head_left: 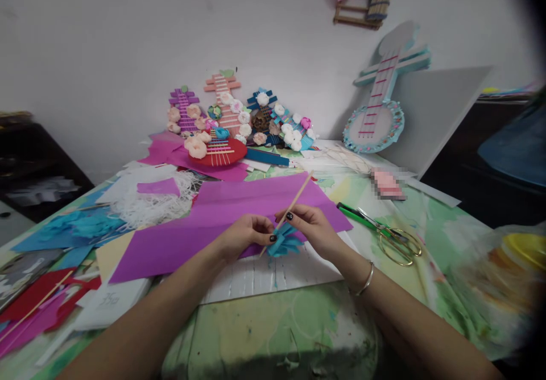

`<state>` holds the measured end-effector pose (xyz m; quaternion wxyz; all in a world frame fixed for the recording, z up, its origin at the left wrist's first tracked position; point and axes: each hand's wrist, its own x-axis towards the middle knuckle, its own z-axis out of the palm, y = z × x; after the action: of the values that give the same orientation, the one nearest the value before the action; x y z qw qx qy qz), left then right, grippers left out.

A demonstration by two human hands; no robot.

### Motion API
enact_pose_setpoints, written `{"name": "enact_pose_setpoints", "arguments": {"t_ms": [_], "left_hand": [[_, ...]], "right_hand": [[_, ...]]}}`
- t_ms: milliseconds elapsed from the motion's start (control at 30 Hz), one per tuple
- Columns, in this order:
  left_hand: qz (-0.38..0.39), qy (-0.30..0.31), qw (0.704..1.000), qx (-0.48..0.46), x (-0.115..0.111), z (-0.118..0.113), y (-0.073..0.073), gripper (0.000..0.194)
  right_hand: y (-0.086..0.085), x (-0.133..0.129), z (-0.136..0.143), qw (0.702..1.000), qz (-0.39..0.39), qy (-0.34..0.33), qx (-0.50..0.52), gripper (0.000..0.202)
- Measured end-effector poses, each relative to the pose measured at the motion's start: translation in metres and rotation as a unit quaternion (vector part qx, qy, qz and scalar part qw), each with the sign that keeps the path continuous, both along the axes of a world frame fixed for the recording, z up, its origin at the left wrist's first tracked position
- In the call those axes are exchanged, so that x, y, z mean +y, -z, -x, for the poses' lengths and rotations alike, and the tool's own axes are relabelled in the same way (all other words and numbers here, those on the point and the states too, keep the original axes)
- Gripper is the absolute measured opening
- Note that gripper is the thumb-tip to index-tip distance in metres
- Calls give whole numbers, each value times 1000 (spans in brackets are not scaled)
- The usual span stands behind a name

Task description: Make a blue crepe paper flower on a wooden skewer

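My left hand [249, 235] and right hand [313, 229] pinch a blue paper flower [285, 244] and thin stick [301, 191] near purple paper [160, 249].

Stick [300, 191] smooth wood; flower [286, 244] matt paper; scissors [391, 235] glossy metal

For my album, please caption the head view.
Left hand and right hand handle a thin stick and frilled blue paper near a purple sheet; flower-trimmed guitar shapes sit behind.

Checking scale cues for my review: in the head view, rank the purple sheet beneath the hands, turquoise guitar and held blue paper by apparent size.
1. Purple sheet
2. Turquoise guitar
3. Held blue paper
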<state>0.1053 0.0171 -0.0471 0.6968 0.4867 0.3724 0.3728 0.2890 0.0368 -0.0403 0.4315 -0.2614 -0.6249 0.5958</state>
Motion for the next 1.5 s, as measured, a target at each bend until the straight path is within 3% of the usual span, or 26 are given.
{"name": "enact_pose_setpoints", "arguments": {"t_ms": [367, 667, 800, 1000, 1067, 1167, 1267, 1500], "left_hand": [[-15, -15, 997, 73, -1, -2, -4, 20], [-25, 29, 997, 61, 0, 0, 1, 22], [-28, 27, 996, 75, 0, 1, 1, 21], [-17, 19, 997, 73, 0, 1, 0, 21], [-12, 9, 998, 62, 0, 0, 0, 23], [2, -10, 1000, 25, 0, -1, -1, 25], [21, -14, 999, -23, -1, -1, -3, 25], [43, -7, 997, -69, -1, 0, -3, 24]], "right_hand": [[-2, 2, 2, 997, 22, 72, 19, 25], [4, 9, 0, 991, 20, 115, 64, 18], [1, 16, -5, 979, 26, 165, 113, 16], [-15, 25, -20, 938, 44, 271, 210, 12], [-16, 26, -23, 954, 45, 256, 149, 12], [-13, 22, -20, 983, 67, 168, -17, 13], [-11, 14, -15, 986, 54, 94, -125, 16], [-9, 8, -11, 992, 54, 34, -109, 21]]}}
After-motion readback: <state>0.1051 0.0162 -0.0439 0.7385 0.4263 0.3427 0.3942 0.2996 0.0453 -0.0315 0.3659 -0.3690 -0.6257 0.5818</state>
